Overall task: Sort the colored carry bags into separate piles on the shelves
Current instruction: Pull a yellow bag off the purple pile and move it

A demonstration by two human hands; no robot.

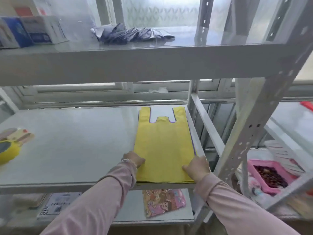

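Yellow carry bag [162, 143] lies flat at the right end of the middle shelf [76, 141], its handles pointing to the back and its bottom edge along the shelf's front lip. Purple trim shows along its edges.

The left hand [133, 159] sits at the bag's near left edge, fingers curled down and pinching that edge. The right hand [196, 167] rests on the near right corner with its thumb flat on the bag; whether its fingers grip the edge I cannot tell.

On the top shelf [118, 65] above the middle shelf lies a crumpled heap of dark bags [128, 33], with boxes [33, 31] to its left. On the bottom shelf [132, 209] below the middle shelf lies a pink patterned bag [162, 202]. A pink basket [257, 167] stands to the right of the middle shelf, lower down. At the middle shelf's left end is a blurred yellow object [8, 153].
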